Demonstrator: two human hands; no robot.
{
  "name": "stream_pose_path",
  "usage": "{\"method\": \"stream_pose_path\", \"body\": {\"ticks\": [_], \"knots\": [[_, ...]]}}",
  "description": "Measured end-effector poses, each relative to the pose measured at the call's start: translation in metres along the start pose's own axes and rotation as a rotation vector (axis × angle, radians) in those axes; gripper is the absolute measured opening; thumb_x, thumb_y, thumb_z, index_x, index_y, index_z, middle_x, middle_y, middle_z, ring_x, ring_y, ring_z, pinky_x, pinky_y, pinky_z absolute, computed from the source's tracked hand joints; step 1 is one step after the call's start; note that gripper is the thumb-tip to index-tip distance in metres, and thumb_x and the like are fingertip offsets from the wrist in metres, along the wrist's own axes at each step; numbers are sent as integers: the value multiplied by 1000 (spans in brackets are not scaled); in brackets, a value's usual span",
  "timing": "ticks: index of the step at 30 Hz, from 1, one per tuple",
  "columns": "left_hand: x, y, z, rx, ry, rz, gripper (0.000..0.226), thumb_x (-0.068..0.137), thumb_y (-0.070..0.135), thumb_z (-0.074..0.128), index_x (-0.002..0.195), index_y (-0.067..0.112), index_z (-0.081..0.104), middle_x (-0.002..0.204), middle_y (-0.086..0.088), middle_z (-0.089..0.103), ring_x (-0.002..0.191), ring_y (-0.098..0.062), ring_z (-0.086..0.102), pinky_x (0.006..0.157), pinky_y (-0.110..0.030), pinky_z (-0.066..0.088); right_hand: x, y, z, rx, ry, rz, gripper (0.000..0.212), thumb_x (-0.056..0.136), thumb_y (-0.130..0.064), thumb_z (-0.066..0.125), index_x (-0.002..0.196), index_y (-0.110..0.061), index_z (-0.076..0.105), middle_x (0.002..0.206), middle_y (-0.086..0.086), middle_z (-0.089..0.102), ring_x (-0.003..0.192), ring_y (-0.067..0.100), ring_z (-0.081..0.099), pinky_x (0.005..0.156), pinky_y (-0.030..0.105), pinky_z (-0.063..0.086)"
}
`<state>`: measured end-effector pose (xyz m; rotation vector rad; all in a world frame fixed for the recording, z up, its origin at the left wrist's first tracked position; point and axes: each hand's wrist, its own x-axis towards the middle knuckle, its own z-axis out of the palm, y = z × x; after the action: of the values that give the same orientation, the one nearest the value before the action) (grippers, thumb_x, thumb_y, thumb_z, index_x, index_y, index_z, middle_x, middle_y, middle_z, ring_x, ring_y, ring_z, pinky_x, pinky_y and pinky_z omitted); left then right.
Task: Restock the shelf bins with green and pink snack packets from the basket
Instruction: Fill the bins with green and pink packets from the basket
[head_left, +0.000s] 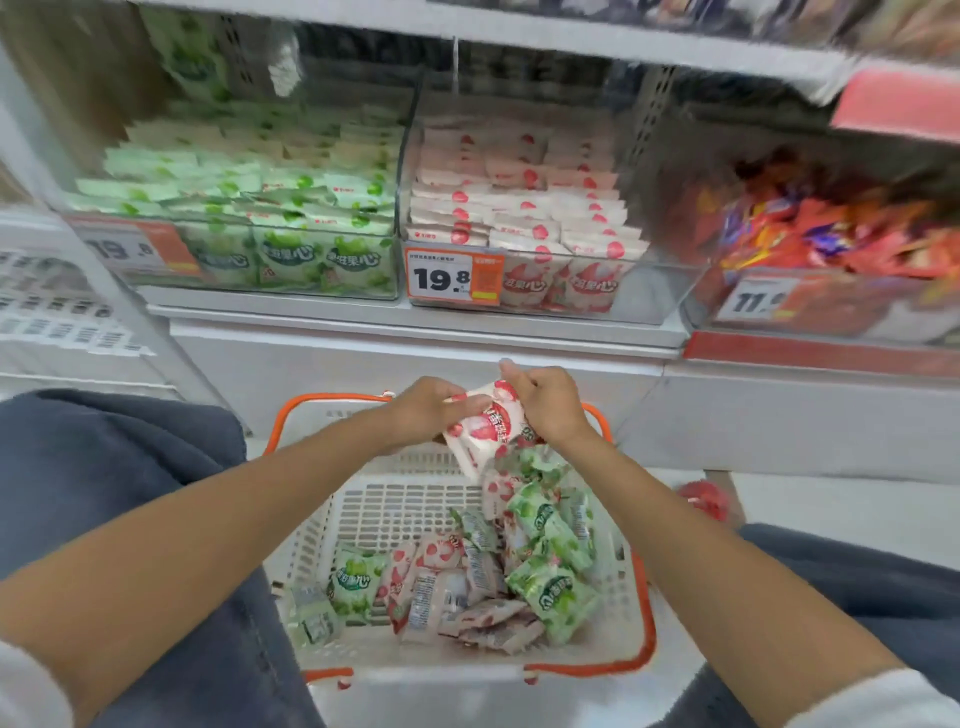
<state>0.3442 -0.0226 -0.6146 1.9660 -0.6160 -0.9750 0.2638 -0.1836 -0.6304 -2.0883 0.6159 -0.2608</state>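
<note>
- Pink-and-white plastic snack packet is pinched by my left hand and right hand, above the twelve o'clock end of the white slotted, orange-rimmed basket.
- Green and pink loose packets are heaped inside toward three o'clock.

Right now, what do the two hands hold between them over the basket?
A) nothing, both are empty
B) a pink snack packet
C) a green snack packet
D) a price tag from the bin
B: the left hand and right hand both pinch a pink snack packet with a strawberry print, held above the far end of the basket.
</note>
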Motion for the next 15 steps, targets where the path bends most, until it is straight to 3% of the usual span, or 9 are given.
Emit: {"method": "stream_pose_path", "body": {"ticks": [2,5,8,10,11,12,13,15], "knots": [[-6,24,-2,-99,30,4,39,94,37,61,85,0,67,66,-1,66,62,-11,59,58,-18,49,2,-15,-14,58,91,26,62,96,-41,55,48,-16,27,48,6,27,49,19,27,53,33,23],[-10,51,-2,-376,159,-2,39,90,39,66,104,3,70,93,-9,74,82,-23,70,78,-32,59,0,-41,-31,122,275,-7,59,99,-38,52,50,-15,28,47,2,27,46,15,24,49,32,23],[-17,73,-1,-611,50,2,34,84,25,74,111,5,67,101,-11,73,88,-20,70,82,-33,59,1,-57,-48,204,393,2,55,101,-30,49,51,-15,31,46,-1,30,45,10,27,46,23,23],[-20,86,-7,-377,87,90,30,77,11,81,103,5,68,90,-9,73,76,-17,68,68,-21,58,4,-64,-61,170,343,-31,38,99,-16,50,61,-17,44,58,-3,47,57,11,46,57,24,36],[-19,92,-13,-113,160,149,28,74,12,84,96,7,69,83,-6,71,71,-16,64,60,-18,54,6,-66,-69,180,287,-48,21,94,-8,53,76,-19,54,72,-3,57,73,14,58,70,25,44],[-19,101,-20,192,212,202,27,71,16,86,90,10,68,81,-3,68,70,-15,61,56,-18,49,7,-67,-77,211,203,-66,18,89,-3,56,93,-20,60,88,-1,64,91,18,63,82,27,49],[-20,111,-24,447,225,246,28,69,21,87,87,15,67,80,1,66,71,-15,58,55,-20,43,7,-71,-86,235,84,-85,29,85,-1,60,108,-20,60,101,2,65,103,18,62,90,28,49],[-22,128,-30,650,161,285,30,66,25,88,84,23,64,78,7,63,72,-13,56,53,-18,37,3,-81,-99,199,-148,-122,43,82,-3,69,122,-13,59,111,6,67,105,15,63,89,27,52]]}}
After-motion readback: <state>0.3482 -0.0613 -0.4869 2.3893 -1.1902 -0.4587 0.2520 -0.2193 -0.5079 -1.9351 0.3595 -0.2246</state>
